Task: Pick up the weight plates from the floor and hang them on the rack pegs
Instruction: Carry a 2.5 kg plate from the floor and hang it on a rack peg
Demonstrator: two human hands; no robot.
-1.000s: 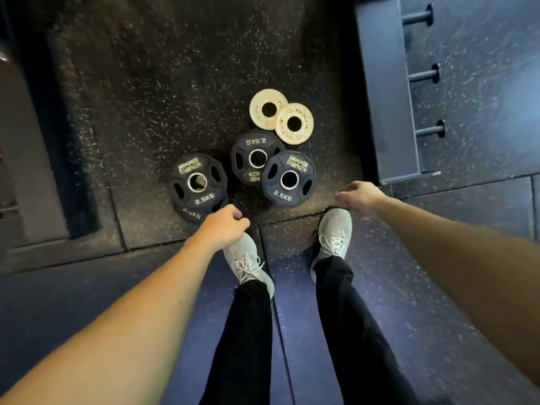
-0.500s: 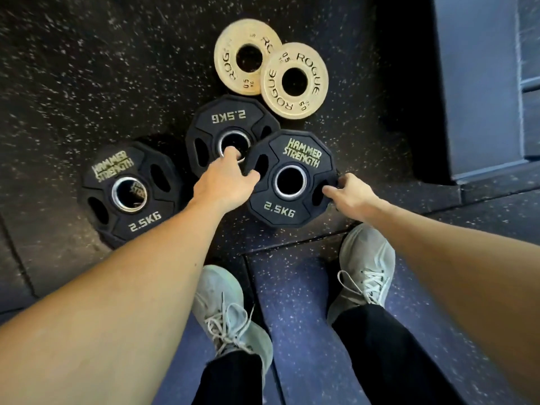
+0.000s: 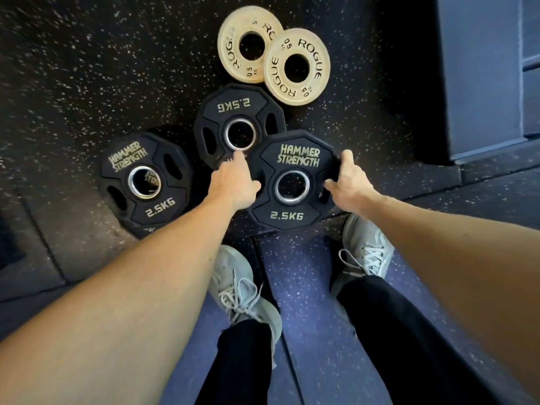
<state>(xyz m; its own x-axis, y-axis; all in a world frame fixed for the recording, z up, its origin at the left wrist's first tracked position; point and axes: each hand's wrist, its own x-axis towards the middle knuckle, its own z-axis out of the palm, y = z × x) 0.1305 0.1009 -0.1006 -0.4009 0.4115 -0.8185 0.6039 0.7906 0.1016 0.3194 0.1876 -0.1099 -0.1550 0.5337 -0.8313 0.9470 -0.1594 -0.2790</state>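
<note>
On the speckled floor (image 3: 87,68), just ahead of the shoes, a black 2.5KG plate (image 3: 292,179) is held face up, lettering upright to the camera, overlapping a second black plate (image 3: 239,112). Its edges are pinched by left hand (image 3: 233,182) and right hand (image 3: 347,182).

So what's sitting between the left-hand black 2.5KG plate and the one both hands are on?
Head view: the left hand and its forearm cross that gap over speckled floor; no plate between left plate and gripped plate.
</note>
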